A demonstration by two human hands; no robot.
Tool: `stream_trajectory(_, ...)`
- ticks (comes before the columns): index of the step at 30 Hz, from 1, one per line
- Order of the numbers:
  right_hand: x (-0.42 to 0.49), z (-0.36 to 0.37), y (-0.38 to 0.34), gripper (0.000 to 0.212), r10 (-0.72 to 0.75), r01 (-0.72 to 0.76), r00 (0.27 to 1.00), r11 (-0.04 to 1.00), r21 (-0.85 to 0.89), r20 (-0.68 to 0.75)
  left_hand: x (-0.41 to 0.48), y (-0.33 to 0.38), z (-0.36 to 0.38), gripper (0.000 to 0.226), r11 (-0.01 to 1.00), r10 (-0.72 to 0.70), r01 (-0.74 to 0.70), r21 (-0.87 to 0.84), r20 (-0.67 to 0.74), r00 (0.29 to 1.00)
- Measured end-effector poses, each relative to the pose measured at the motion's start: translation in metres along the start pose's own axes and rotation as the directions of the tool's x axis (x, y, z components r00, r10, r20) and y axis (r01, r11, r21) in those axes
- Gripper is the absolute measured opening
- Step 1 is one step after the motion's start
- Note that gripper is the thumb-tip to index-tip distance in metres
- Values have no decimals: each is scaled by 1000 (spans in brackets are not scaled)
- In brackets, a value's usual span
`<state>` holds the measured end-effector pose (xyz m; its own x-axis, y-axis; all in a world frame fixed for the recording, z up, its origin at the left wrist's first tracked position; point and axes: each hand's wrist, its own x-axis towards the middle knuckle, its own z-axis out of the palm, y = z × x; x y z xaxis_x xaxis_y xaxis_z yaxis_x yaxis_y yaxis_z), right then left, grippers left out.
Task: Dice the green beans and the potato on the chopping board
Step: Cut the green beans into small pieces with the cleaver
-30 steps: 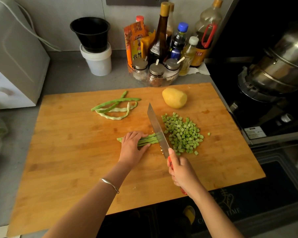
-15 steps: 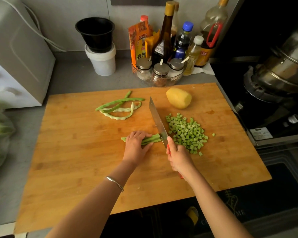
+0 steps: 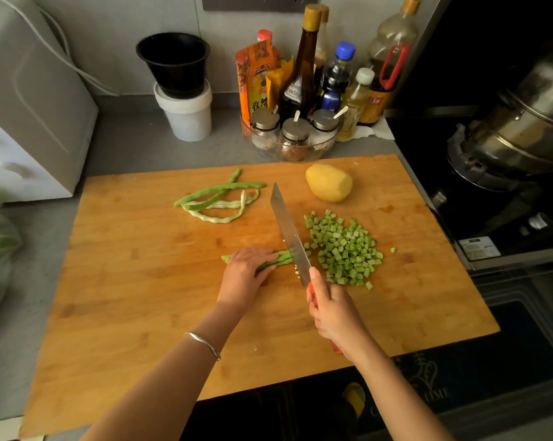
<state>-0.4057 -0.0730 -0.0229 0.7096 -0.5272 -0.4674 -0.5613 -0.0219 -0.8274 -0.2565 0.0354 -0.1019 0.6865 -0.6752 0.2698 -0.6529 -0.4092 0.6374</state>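
Left hand (image 3: 246, 278) holds a short bundle of green beans (image 3: 280, 260) down on the chopping board (image 3: 135, 297), fingers curled over it. Right hand (image 3: 334, 313) grips the red handle of the knife (image 3: 288, 232); the blade's edge meets the bundle's right end. Just right of the blade lies the diced pile (image 3: 345, 249), a sizeable heap. Further back, several whole beans (image 3: 217, 198) lie uncut. The potato (image 3: 329, 183), peeled, sits intact near the board's far edge. Assessment: bean dicing appears about half done. Outstanding are the rest of the bundle, the whole beans and the entire potato. The board rests on the grey desk (image 3: 135, 144).
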Motion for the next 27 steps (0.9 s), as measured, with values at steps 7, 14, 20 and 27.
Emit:
stream_trajectory(7,15,13,0,59,81,-85,995,993,-81,-51,0,0,2,18,998,51,-52,-41,-37,998)
stream_trajectory(14,34,11,-3,60,53,-64,993,993,-104,-104,-1,-2,0,20,999,47,-47,-15,-24,999)
stream_trajectory(20,17,-4,3,54,34,-34,997,999,-7,-68,4,-4,-8,38,988,98,-99,117,14,995)
stream_trajectory(27,1,7,1,55,-12,12,1000,1000,15,-8,-2,-10,-13,27,994,60,-61,90,12,998)
